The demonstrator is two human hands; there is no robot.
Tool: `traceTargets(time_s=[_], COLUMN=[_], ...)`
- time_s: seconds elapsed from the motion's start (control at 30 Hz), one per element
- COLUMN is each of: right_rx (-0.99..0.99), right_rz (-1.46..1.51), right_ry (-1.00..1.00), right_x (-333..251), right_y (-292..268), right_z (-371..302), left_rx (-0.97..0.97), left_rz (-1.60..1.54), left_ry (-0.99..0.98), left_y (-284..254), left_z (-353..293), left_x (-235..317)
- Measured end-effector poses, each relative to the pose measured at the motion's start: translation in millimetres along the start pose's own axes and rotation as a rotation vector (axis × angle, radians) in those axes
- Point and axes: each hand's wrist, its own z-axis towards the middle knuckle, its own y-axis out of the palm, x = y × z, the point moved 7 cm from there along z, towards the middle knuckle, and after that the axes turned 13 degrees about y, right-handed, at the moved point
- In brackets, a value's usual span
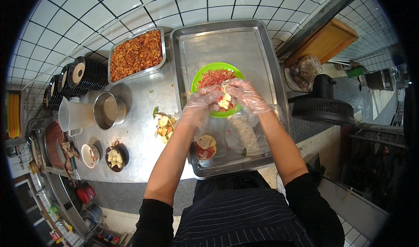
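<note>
Both my hands wear clear plastic gloves. Between them is a piece of pomegranate (225, 100) with pale yellow pith and some red seeds. My left hand (203, 101) grips it from the left, and my right hand (247, 96) has its fingers closed on the other side. Under the hands lies a bright green plate (195, 84) heaped with loose red pomegranate seeds (214, 77). A cut pomegranate (206, 147) rests in the tray near my left forearm, beside crumpled clear plastic (241, 133). Several peel scraps (166, 126) lie left of the tray.
A large metal tray (218, 42) holds the plate. Left on the steel table (144, 105) are a pan of reddish-brown crumbs (136, 57), stacked black dishes (87, 74), a plastic jug (72, 114), a metal pot (109, 111) and small bowls (89, 155). A black fan (322, 107) stands at right.
</note>
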Motion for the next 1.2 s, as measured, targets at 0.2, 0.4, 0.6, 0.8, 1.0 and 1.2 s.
traceTargets(time_s=[0.2,0.4,0.6,0.8,1.0,1.2], right_rx=[-0.011,0.426,0.328,0.339,0.343,0.237], right_rz=[0.295,-0.307,-0.382,-0.413,-0.312,-0.114], right_ry=[0.118,-0.353,-0.347,-0.410,-0.254,-0.112], right_x=[19.6,-14.9,-36.8,-34.9,-23.0,-11.7], right_y=[4.0,-1.3,17.9,19.3,14.1,13.6], right_z=[9.7,-4.0,-25.0,-21.7,-14.1,-10.8], left_rx=[-0.010,0.116,0.153,0.166,0.121,0.129], left_rz=[-0.298,-0.276,-0.342,-0.295,-0.170,-0.236], left_ry=[-0.070,-0.044,-0.021,-0.009,-0.016,-0.006], left_y=[-6.6,-8.8,-11.7,-16.6,-14.4,-15.6], left_z=[7.2,10.3,10.0,10.3,7.3,3.3], left_x=[-16.3,-20.8,-18.5,-22.1,-12.8,-7.2])
